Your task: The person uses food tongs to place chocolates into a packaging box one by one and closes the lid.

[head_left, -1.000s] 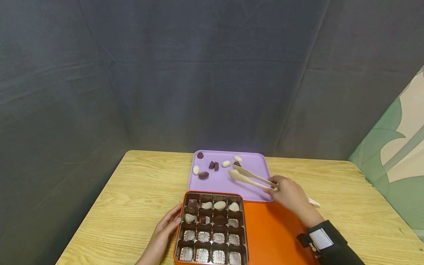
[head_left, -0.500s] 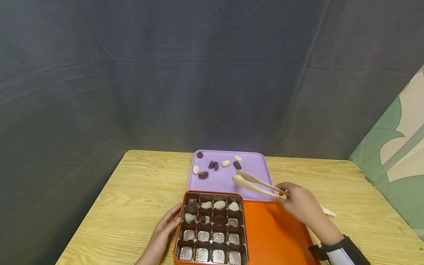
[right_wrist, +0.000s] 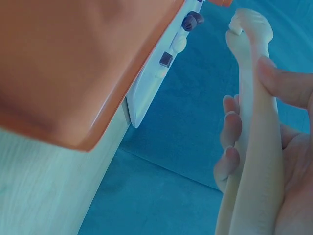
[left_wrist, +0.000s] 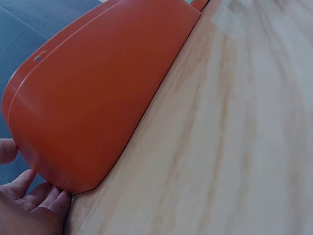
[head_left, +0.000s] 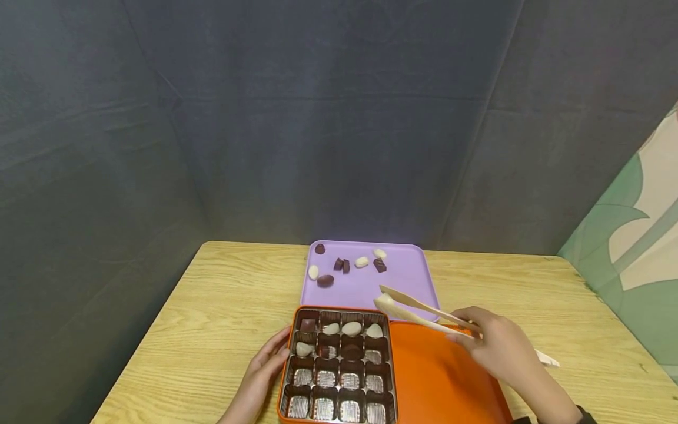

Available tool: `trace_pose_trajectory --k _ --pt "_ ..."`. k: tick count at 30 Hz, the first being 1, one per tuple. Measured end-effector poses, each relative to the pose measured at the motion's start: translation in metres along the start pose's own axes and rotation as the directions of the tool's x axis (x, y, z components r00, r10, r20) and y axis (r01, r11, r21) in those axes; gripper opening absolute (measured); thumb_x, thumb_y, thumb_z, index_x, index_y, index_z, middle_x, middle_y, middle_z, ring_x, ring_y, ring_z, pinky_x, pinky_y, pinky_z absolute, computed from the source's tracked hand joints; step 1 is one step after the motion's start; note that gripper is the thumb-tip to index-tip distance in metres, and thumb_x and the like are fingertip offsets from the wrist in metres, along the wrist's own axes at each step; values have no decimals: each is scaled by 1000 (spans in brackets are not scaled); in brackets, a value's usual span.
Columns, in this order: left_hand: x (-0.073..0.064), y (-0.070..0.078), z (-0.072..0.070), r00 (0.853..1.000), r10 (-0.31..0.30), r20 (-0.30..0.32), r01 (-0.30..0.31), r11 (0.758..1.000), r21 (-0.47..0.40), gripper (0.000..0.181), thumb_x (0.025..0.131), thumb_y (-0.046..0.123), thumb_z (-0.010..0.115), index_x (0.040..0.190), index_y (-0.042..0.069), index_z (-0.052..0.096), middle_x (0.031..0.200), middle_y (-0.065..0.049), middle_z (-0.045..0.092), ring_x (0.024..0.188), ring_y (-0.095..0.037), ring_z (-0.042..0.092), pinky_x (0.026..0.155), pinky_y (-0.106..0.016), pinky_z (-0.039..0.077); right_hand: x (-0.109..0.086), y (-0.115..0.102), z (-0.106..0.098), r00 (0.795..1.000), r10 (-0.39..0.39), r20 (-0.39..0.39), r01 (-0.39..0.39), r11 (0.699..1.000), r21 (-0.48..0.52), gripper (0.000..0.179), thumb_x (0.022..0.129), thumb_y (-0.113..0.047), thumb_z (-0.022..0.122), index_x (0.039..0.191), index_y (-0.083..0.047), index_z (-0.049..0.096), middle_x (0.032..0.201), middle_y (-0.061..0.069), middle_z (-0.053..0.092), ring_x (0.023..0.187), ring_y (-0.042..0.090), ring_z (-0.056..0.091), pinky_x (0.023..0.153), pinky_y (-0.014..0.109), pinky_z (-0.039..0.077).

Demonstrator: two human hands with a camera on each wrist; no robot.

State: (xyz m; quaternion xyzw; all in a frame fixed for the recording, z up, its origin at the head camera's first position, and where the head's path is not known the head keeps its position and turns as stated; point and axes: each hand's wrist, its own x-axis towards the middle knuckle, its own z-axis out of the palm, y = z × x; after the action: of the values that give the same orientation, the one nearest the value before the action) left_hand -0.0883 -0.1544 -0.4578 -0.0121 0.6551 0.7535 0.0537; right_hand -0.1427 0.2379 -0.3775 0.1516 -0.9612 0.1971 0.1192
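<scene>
Two hands are in our view. We see the right hand (head_left: 495, 344) curled around one pair of pale tongs (head_left: 418, 309), which reach forward and leftward from its fingers; their tips stand slightly apart by the tray's near edge, and we cannot tell for certain whether the pale bit between them is a separate piece. Our left hand (head_left: 267, 359) lies with fingers loosely extended, touching the left side of one orange box (head_left: 286, 386), gripping nothing. We count sixteen compartments there, about seven filled: four pale pieces (head_left: 352, 328) and three dark ones (head_left: 308, 325). Beyond, one purple tray (head_left: 402, 277) bears three white pieces (head_left: 362, 262) and five dark chocolates (head_left: 325, 281). One orange panel (head_left: 439, 377) sits right of the box.
</scene>
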Motion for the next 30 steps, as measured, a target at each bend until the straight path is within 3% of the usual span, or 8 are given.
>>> trace_pose_trajectory --k 8,15,27,30 --pt "-2 0 -1 1000 -6 -8 6 1000 1 47 88 24 47 132 14 35 135 -1 32 121 -12 31 97 -27 26 -21 -6 -8 998 30 64 -32 999 19 37 64 -54 65 90 -29 61 73 -15 56 58 6 46 51 27 37" --pt "-2 -1 -1 1000 -7 6 7 1000 -6 46 88 24 47 132 14 35 135 -2 31 122 -14 30 93 -20 29 -32 -15 -8 988 45 149 -47 999 8 32 63 -52 67 87 -33 60 71 -22 52 57 -1 44 52 22 39" --pt "0 1 0 1000 6 -11 -6 1000 4 44 87 24 48 129 17 38 133 0 35 121 -14 31 99 -36 21 -34 -23 -11 987 -19 161 20 1000 -5 33 63 -55 65 89 -35 58 71 -25 50 59 -4 44 50 19 39" --pt "0 1 0 1000 -2 -10 2 1000 1 44 87 25 48 129 18 38 133 1 35 121 -13 31 99 -34 21 -34 -23 -10 987 -34 155 37 999 -18 32 63 -51 68 89 -36 57 73 -26 50 62 -3 47 51 20 40"
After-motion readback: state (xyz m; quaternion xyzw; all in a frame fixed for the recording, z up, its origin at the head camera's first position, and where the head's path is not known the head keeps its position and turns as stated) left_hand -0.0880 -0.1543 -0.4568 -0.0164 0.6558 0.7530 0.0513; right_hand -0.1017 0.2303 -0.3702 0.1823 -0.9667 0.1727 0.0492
